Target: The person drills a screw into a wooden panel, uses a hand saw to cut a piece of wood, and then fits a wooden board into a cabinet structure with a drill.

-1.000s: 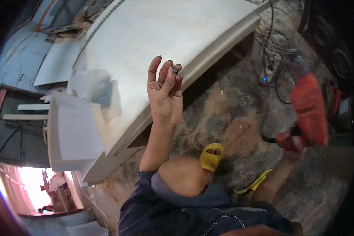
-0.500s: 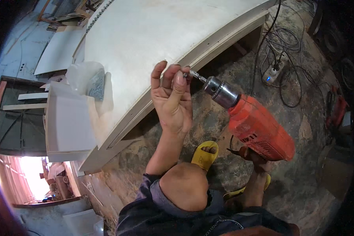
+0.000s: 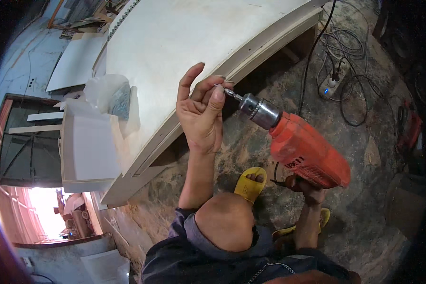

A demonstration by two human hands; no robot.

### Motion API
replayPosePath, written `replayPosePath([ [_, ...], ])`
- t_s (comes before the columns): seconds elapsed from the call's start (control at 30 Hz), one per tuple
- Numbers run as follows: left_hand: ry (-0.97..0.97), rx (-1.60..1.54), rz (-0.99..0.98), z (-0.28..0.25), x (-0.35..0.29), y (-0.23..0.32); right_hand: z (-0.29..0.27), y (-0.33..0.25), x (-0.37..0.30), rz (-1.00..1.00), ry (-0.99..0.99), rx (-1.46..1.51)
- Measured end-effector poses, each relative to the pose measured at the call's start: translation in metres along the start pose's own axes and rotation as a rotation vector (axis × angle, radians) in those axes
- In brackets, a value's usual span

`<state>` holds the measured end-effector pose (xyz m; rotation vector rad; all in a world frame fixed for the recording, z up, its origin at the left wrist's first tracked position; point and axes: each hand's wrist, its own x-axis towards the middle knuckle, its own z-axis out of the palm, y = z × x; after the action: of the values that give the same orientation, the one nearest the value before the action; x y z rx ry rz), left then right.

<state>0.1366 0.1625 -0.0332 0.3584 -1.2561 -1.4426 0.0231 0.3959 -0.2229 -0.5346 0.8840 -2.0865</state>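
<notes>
Swinging in from the right within a second, the orange drill had been brought bit-first to the left hand beside the white panel. Its handle was grasped from below by the right hand; the screw was pinched in raised left fingertips.

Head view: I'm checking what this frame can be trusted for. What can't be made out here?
- Bit tip: the left hand's fingers cover it; only the shaft by the chuck shows.
- Right hand: mostly hidden under the drill, so its grip is unclear.
- Small thing pinched at the bit: too small to tell.
- Bag contents on the panel: blurred.
- Dark right rim: objects there unreadable.
</notes>
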Motion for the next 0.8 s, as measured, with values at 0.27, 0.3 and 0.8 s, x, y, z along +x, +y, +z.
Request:
replayPosePath([
  [0.27, -0.035, -0.133, -0.178, -0.023, -0.004, -0.012, 0.022, -0.006, 0.012, 0.000, 0.028, -0.003],
  [0.3, -0.029, -0.175, -0.224, -0.023, -0.007, -0.012, 0.020, -0.002, 0.011, 0.003, 0.031, -0.006],
  [0.8, 0.054, -0.342, -0.295, -0.045, -0.011, -0.006, 0.037, 0.020, 0.020, 0.071, -0.072, -0.079],
])
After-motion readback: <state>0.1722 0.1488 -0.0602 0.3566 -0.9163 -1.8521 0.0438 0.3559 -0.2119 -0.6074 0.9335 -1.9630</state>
